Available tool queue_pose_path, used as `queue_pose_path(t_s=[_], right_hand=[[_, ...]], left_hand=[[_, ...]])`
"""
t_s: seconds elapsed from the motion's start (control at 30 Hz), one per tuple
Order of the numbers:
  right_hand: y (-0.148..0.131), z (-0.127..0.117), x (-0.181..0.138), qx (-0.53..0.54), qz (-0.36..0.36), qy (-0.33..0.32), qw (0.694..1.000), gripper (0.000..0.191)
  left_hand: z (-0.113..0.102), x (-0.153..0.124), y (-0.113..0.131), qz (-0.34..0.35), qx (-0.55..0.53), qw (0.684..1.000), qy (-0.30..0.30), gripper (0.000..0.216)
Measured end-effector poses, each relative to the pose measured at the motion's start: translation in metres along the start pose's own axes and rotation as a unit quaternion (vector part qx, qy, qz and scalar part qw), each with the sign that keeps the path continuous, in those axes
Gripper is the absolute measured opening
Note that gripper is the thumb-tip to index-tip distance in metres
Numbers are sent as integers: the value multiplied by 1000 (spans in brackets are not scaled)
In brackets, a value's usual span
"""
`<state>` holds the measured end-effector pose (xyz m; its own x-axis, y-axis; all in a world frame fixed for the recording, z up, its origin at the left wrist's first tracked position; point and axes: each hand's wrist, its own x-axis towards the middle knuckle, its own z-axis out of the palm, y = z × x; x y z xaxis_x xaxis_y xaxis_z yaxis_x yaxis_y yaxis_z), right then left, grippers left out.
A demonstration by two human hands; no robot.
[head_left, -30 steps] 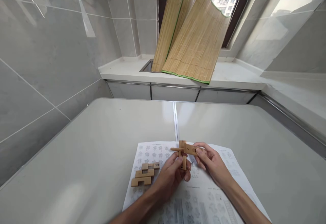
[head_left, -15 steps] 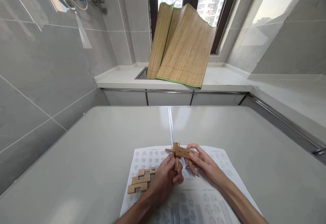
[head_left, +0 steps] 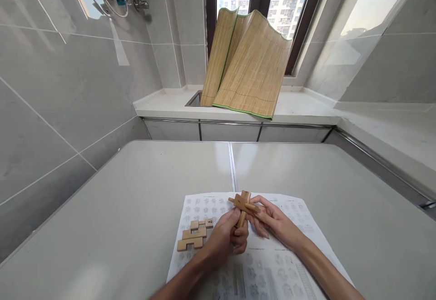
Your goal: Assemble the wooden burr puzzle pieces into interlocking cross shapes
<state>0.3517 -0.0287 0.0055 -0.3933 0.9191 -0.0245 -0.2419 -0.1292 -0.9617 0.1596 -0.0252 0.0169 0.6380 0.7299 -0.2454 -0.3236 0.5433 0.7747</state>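
Note:
Several interlocked wooden puzzle pieces [head_left: 240, 202] form a cross shape above the printed sheet. My left hand [head_left: 226, 236] is closed around the lower upright piece, thumb and fingers pinching it. At the right end of the cross, my right hand [head_left: 272, 220] has its curled fingers and thumb against the wood; the exact contact is partly hidden. Left of my left hand, loose notched wooden pieces [head_left: 191, 234] lie in a small group on the sheet. One of them carries a dark number 3.
Under the hands lies a white paper sheet [head_left: 286, 277] with printed puzzle diagrams, on a pale table [head_left: 136, 200] with a centre seam. Beyond the table, a bamboo mat [head_left: 252, 68] leans on a white counter [head_left: 163, 104] before the window. Grey tiled walls stand at both sides.
The cross-shaped puzzle has turned and tilted in my hands, so its right arm now points down and toward me. The whole view has shifted slightly.

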Motion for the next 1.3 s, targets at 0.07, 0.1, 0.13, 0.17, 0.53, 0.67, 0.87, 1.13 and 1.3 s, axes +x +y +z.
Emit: queue_pose_path(t_s=[0.07,0.1,0.13,0.17,0.53,0.67,0.87,1.13,1.3], right_hand=[[-1,0,-1,-9,-2,-8,1000,38],[-2,0,-1,-12,-2,-10,1000,37],[-2,0,-1,-14,-2,-10,1000,36],[-3,1,0,-17,-2,-6,1000,36],[-4,1,-2,-45,-5,16,999,38],[-9,1,-5,-68,14,0,998,42],[-7,-3,-7,-90,41,-10,995,45],[-10,-3,-14,-95,53,-25,994,47],[-10,-3,-13,-103,58,-27,993,46]], left_hand=[[0,-1,0,-7,16,1000,-11,45],[0,-2,0,-9,21,1000,-18,45],[1,-2,2,-11,24,999,-25,44],[1,-3,3,-15,25,999,-34,41],[1,-9,9,-45,36,989,-133,45],[1,-12,13,-72,36,982,-168,50],[2,-14,17,-88,37,978,-185,53],[3,-22,20,-107,38,975,-193,55],[2,-22,18,-102,32,976,-190,51]])
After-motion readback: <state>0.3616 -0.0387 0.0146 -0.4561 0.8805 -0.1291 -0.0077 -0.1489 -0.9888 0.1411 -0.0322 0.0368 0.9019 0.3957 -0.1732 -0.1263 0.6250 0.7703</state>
